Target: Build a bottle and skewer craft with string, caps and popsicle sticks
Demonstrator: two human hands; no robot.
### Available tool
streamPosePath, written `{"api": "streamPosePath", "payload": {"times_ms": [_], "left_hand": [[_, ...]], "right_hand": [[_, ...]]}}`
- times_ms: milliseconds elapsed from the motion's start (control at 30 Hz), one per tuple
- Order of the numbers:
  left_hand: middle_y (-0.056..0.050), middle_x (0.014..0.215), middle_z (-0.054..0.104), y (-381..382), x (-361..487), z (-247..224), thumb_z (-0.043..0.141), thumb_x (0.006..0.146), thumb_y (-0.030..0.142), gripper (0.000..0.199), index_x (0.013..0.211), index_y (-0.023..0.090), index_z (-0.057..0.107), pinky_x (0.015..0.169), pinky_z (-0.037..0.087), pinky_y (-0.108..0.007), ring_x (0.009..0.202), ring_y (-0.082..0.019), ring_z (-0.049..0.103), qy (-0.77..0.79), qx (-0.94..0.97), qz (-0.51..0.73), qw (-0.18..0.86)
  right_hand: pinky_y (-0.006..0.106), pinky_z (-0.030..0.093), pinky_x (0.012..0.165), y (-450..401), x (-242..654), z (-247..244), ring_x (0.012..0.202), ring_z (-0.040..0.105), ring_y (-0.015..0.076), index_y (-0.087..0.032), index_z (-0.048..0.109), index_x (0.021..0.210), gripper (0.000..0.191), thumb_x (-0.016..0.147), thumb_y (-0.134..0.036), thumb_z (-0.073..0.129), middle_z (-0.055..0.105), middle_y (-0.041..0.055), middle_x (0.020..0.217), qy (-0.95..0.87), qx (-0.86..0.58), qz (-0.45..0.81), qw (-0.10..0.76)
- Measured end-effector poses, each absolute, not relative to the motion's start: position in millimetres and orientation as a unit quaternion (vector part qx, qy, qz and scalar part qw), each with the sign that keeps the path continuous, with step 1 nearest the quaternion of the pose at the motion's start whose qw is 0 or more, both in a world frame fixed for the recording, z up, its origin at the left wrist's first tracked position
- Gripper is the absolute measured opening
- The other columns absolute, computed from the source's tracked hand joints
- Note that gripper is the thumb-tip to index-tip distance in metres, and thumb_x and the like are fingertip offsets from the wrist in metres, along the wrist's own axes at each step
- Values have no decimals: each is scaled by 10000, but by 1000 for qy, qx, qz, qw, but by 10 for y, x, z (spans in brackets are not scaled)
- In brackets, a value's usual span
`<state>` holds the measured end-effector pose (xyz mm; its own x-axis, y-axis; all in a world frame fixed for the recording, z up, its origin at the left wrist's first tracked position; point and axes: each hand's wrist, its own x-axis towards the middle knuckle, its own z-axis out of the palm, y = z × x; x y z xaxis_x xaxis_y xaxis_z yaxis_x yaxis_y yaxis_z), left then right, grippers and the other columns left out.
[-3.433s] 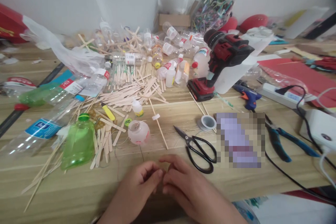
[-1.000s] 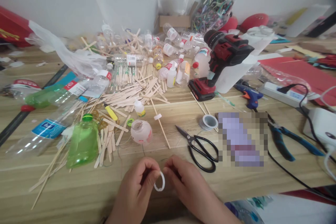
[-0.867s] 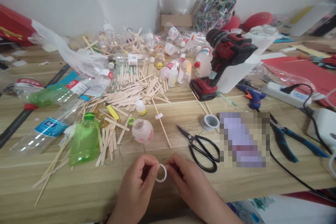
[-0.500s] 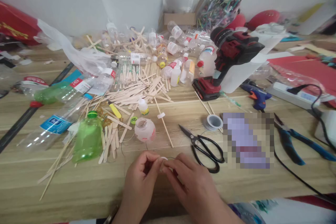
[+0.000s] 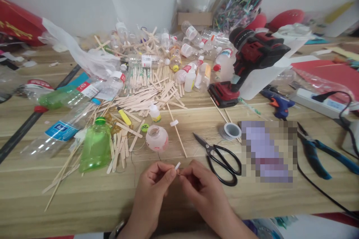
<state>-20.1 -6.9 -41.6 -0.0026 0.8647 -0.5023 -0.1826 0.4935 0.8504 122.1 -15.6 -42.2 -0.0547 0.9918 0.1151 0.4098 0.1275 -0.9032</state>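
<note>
Close to the table's front edge, my left hand (image 5: 153,190) pinches a small white strip (image 5: 177,165) between thumb and forefinger, its end sticking up. Just beside it, the thumb and forefinger of my right hand (image 5: 206,188) are pressed together; anything between them is too small to make out. Beyond my hands stands a small whitish open-necked bottle (image 5: 157,140), with thin thread lying near it. Black-handled scissors (image 5: 223,160) lie to the right, beside a spool (image 5: 232,131). A wooden stick (image 5: 178,134) carrying a small white piece lies further back.
A green bottle (image 5: 97,145) and craft sticks (image 5: 140,99) lie left and ahead. A red and black drill (image 5: 249,59) stands on the right, near a blue glue gun (image 5: 279,102) and pliers (image 5: 314,153). A black cable (image 5: 314,183) crosses the right side.
The white piece now points upward from my left fingers instead of lying between both hands. My right fingertips have drawn slightly apart from my left. The view has shifted a little.
</note>
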Motion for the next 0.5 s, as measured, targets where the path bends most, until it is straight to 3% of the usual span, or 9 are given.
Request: {"api": "streamPosePath", "payload": {"times_ms": [133, 300, 500], "left_hand": [[55, 553, 543, -51, -198, -366, 787, 642, 418, 292, 678, 163, 649, 446, 287, -194, 482, -81, 369, 591, 338, 403, 611], [15, 633, 608, -56, -235, -358, 704, 730, 403, 235, 696, 178, 648, 595, 420, -245, 628, -150, 527, 576, 415, 380, 592], [-1, 721, 619, -60, -288, -334, 638, 778, 407, 223, 728, 190, 629, 644, 427, -263, 683, -168, 544, 551, 457, 315, 623]], "right_hand": [[214, 425, 568, -175, 1245, -379, 646, 519, 131, -214, 517, 702, 165, 848, -143, 487, 523, -12, 702, -619, -505, 406, 444], [242, 460, 717, -204, 1305, -357, 837, 565, 146, -230, 494, 769, 181, 853, -82, 435, 571, 20, 902, -628, -448, 446, 453], [275, 461, 877, -224, 1436, -369, 1122, 549, 187, -250, 483, 839, 219, 811, -35, 457, 587, 29, 970, -692, -420, 397, 433]]}}
